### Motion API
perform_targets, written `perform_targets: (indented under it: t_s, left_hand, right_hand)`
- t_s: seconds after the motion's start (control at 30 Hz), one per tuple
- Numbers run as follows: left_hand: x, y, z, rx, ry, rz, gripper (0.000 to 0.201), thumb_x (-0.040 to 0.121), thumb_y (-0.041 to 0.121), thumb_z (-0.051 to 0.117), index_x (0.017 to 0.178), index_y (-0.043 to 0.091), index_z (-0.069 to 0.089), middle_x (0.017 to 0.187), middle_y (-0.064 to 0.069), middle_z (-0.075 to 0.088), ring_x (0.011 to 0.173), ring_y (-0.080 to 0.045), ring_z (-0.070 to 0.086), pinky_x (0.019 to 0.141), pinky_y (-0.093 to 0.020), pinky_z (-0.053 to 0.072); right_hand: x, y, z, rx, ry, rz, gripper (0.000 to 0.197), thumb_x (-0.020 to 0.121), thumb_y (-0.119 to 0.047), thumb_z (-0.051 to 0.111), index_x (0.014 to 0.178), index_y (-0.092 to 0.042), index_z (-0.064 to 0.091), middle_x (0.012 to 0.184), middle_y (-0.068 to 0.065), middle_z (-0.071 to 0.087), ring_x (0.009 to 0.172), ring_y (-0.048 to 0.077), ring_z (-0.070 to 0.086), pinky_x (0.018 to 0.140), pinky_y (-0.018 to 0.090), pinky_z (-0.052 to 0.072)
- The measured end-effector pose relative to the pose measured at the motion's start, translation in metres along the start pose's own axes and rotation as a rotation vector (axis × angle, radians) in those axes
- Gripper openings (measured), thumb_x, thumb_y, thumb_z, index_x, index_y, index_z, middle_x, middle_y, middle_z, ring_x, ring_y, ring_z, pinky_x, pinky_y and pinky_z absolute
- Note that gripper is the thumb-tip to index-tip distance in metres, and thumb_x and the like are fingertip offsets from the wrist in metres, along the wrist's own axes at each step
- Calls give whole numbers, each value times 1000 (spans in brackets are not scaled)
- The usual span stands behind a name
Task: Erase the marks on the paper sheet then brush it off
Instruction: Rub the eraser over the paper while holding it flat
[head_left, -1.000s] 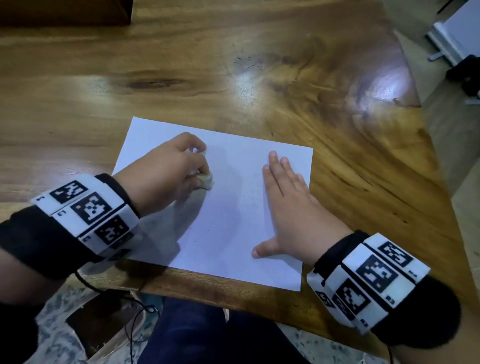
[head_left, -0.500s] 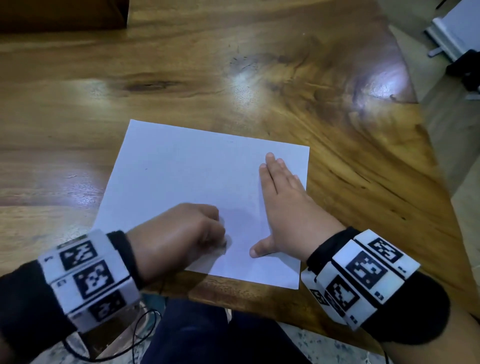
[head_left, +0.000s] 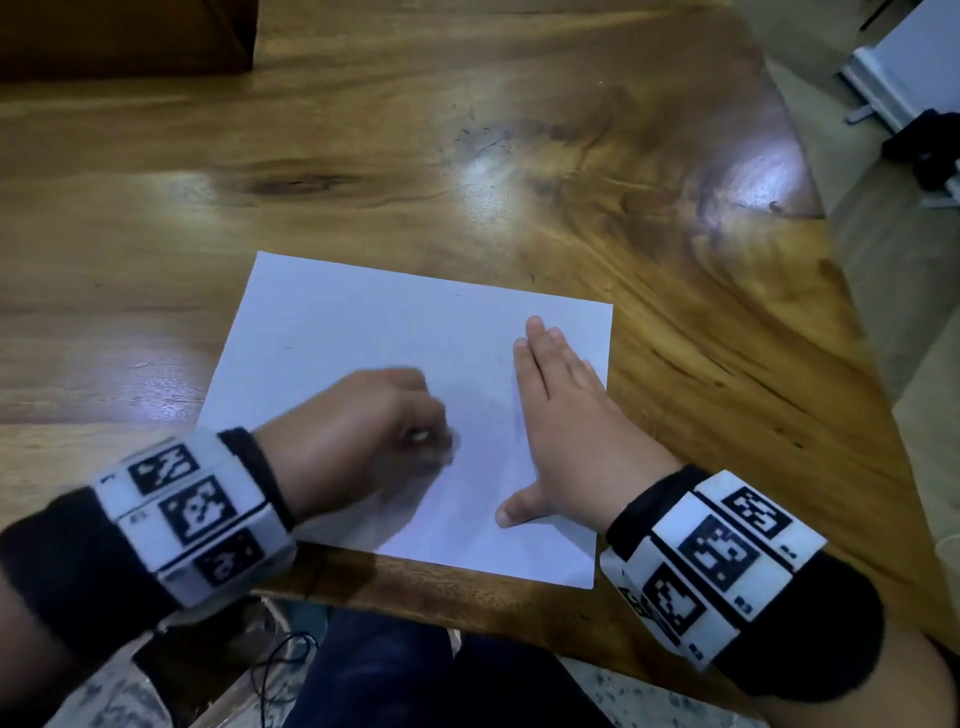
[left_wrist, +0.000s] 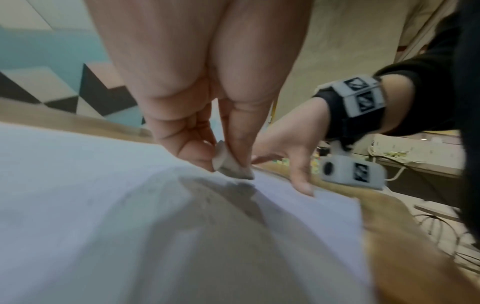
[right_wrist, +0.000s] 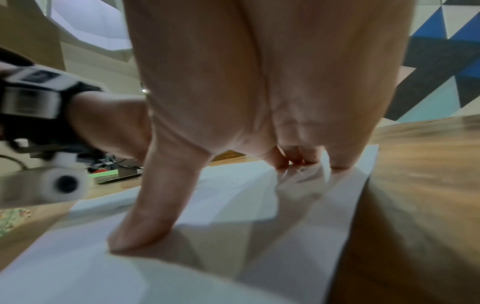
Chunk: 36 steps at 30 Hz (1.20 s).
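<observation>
White paper sheet (head_left: 363, 353) lies flat near the front edge of the wooden worktop (head_left: 467, 156), toward its right corner. The left hand (head_left: 358, 431) has its fingers curled, pinching a small grey-white eraser (left_wrist: 230, 164) whose lower end touches the sheet's near middle. The right hand (head_left: 566, 431) lies flat with straight fingers, thumb spread, pressing the sheet's right part. Both wrists carry bands of black-and-white square markers (head_left: 727, 556); their tiny printed characters are unreadable.

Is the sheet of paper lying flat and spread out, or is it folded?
Spread flat. The paper sheet lies unfolded on the table, right hand pressing it, left hand rubbing with the eraser.
</observation>
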<state>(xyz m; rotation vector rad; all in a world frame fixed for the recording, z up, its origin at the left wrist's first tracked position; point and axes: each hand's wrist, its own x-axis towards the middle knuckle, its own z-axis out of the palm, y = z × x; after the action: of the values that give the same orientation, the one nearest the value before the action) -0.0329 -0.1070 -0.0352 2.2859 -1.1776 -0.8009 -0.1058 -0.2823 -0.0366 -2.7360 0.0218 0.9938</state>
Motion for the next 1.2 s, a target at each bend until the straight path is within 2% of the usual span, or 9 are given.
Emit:
perform_targets:
  t_s: [0.1, 0.23, 0.43, 0.6, 0.7, 0.87, 0.97, 1.07, 1.2]
  left_hand:
    - [23, 5, -4, 100, 104, -11, 14, 75, 27, 59, 78, 15, 66, 76, -7, 57, 65, -22, 54, 61, -25, 38]
    - [21, 12, 9, 95, 115, -11, 8, 77, 19, 58, 71, 13, 61, 72, -5, 50, 62, -24, 52, 59, -30, 39]
    - [-13, 9, 14, -13, -148, -12, 8, 76, 24, 58, 72, 22, 65, 75, 8, 49, 66, -8, 52, 62, -15, 37]
    - [34, 5, -4, 134, 124, 2, 6, 73, 17, 57, 69, 18, 60, 70, -4, 50, 62, -24, 52, 59, -25, 36]
    - [13, 8, 11, 82, 70, 57, 18, 73, 13, 66, 64, 22, 54, 68, 6, 41, 58, -14, 45, 56, -26, 39]
    - [-13, 7, 15, -35, -103, 37, 8, 75, 27, 57, 70, 24, 64, 66, 21, 40, 58, 8, 44, 60, -3, 31]
    - [17, 2, -1, 72, 50, 13, 19, 73, 35, 53, 70, 20, 65, 66, 8, 47, 59, -10, 49, 58, -15, 31]
    - [22, 0, 0, 123, 120, -9, 7, 73, 16, 65, 68, 20, 61, 67, 5, 46, 60, -18, 51, 60, -23, 34]
    - [-13, 5, 14, -9, -111, 8, 7, 76, 19, 62, 71, 24, 60, 69, 22, 37, 61, -3, 45, 58, -11, 31]
  right_hand:
    - [0, 0, 1, 15, 11, -11, 139, 65, -57, 76, 144, -8, -27, 148, 9, -40, 139, 22, -32, 117, 36, -9]
    - [-1, 0, 2, 29, 8, -28, 137, 65, -58, 76, 144, -19, -29, 145, 9, -44, 138, 23, -35, 114, 35, -13]
    - [-2, -1, 1, 40, 2, -28, 137, 65, -56, 76, 144, -18, -29, 144, 10, -45, 137, 23, -35, 112, 35, -14]
    - [-1, -1, 2, 20, 6, -22, 137, 65, -58, 75, 143, -19, -31, 144, 10, -45, 137, 23, -35, 111, 34, -15]
    - [-1, 0, 2, 38, 3, -26, 137, 65, -57, 76, 143, -19, -30, 144, 9, -46, 137, 23, -36, 111, 34, -15]
    - [-1, 0, 1, 50, -5, -31, 138, 64, -57, 76, 143, -18, -30, 135, 4, -51, 136, 22, -37, 112, 35, -15]
    - [0, -1, 3, 42, 13, -25, 138, 64, -57, 77, 144, -18, -29, 145, 9, -45, 137, 23, -36, 112, 35, -14]
    - [-1, -1, 2, 48, 13, -24, 138, 64, -57, 77, 144, -19, -28, 145, 8, -44, 137, 22, -36, 113, 34, -14]
    - [-1, 1, 2, 67, 11, -32, 138, 64, -55, 77, 144, -20, -30, 144, 7, -46, 136, 21, -37, 112, 34, -15]
